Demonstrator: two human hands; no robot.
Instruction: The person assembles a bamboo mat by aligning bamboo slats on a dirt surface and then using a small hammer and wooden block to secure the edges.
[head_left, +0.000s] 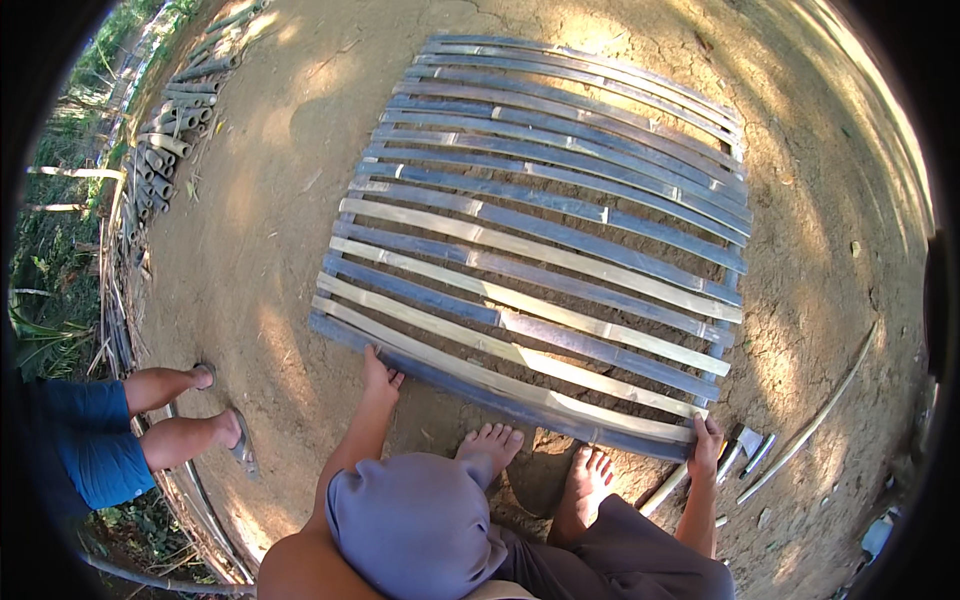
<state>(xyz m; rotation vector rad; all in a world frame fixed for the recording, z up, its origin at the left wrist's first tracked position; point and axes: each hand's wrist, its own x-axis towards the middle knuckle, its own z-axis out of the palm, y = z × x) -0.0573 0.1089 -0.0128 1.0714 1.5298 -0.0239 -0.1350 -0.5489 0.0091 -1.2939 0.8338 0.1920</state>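
Note:
A panel of split bamboo slats (540,225) lies on the bare ground in front of me, its slats dark grey-blue and pale tan with gaps between them. Crosspieces run beneath the slats near both sides. My left hand (380,376) grips the nearest slat toward its left end, thumb on top and fingers partly hidden below. At the near right corner, my right hand (706,446) is closed around the slat ends. Just right of that hand lie a hammer (747,440) and a metal-looking rod (760,455).
A co-worker's legs (165,425) in blue shorts and sandals stand at the left. Cut bamboo tubes (175,135) are heaped at the far left. A long thin stick (815,425) lies at the right. My bare feet (590,480) are close to the panel's near edge.

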